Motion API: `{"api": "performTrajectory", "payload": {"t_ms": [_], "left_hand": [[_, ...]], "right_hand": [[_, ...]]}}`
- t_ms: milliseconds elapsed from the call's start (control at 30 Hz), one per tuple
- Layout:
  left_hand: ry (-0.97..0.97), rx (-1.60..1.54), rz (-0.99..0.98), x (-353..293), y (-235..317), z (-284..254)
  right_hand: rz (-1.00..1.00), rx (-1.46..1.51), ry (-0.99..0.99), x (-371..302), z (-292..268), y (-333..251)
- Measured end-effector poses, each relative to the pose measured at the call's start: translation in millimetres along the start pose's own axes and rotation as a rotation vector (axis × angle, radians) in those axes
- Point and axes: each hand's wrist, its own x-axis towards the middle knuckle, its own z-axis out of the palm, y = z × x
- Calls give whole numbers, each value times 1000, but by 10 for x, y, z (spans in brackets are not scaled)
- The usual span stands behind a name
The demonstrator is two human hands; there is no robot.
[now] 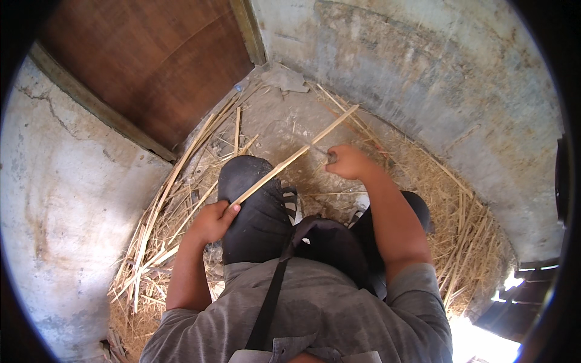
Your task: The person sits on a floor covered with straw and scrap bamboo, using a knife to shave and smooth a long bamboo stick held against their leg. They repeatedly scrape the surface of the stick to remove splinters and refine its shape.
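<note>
My left hand (213,221) is closed around the lower end of a long, pale bamboo strip (278,168). The strip slants up and to the right, passing over my left knee. In my right hand (350,162) is the handle of a knife (311,145). Its thin blade points up and left, and meets or crosses the strip around its middle; whether the edge touches it I cannot tell.
Split bamboo strips (151,227) lie in a pile along the left wall. More strips and fine shavings (463,242) cover the floor at the right. A brown door (151,60) stands at the far left, a stained wall (436,66) at the far right. A flat stone (284,78) lies in the corner.
</note>
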Motion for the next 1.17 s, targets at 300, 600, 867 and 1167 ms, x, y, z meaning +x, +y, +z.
{"api": "performTrajectory", "payload": {"t_ms": [300,600,867,1167], "left_hand": [[14,6,24,-14,-45,10],[-17,29,9,8,-38,-15],[39,-13,48,-10,-59,28],[-17,43,6,7,-28,-13]], "right_hand": [[207,100,-11,-7,-159,30],[-62,-64,-75,-12,138,-156],[43,-14,-72,10,-55,-75],[137,-14,-28,-15,-127,36]]}}
